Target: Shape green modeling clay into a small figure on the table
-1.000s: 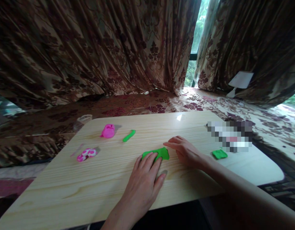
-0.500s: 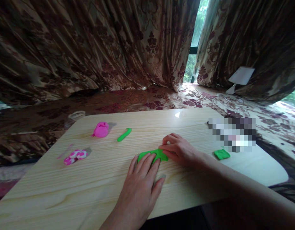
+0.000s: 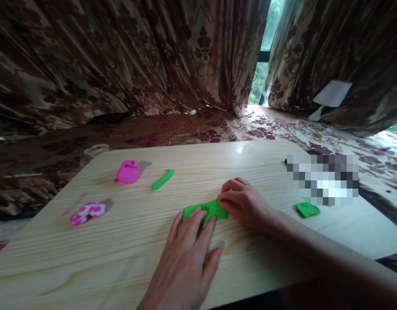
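A flattened piece of green modelling clay (image 3: 212, 209) lies on the wooden table in front of me. My left hand (image 3: 189, 252) rests on it, fingers stretched out and partly covering its near left side. At the clay's right end, my right hand (image 3: 245, 201) has its thumb and fingers pinched on the edge; the fingertips are partly hidden. Beyond them lies a thin green clay strip (image 3: 162, 179) with a bent tip. A smaller, squarish green clay piece (image 3: 307, 209) is to the right of my right forearm.
On the table (image 3: 127, 254), a pink clay shape (image 3: 128, 172) with a hollow top stands at the back left. Nearer are several pink-and-white spotted pieces (image 3: 88, 211) and a thin pinkish stick (image 3: 74, 204). A blurred-out object (image 3: 324, 178) lies at the right; behind it stands a white lamp (image 3: 333, 93).
The camera view has shifted slightly, so the table items appear moved outward. Both hands stay on the green clay, my left pressing and my right pinching its right edge.
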Available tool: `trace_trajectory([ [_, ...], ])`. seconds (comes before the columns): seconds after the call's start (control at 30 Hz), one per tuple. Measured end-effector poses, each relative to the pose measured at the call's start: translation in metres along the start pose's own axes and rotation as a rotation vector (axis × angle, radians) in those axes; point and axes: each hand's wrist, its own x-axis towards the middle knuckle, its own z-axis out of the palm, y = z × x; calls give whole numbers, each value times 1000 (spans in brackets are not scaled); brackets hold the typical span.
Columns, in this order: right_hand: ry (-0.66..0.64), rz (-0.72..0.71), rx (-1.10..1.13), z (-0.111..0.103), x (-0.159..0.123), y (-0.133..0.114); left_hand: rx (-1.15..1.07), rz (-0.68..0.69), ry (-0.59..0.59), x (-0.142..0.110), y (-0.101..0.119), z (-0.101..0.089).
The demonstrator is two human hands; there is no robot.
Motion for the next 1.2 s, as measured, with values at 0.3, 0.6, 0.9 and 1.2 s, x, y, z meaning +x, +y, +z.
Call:
trace_trajectory([
  [0.3, 2, 19, -18, -9, -1, -3, -13, -27, 11, 2, 2, -4],
  [0.6, -94, -71, 31, -14, -11, -12, -40, -5, 106, 0, -1, -7],
  [0.9, -135, -87, 36, -17, -18, -14, 6, -28, 85, -15, -18, -13],
  [1.2, -107, -23, 27, -20, -24, -15, 6, -201, 121, -20, -29, -20],
])
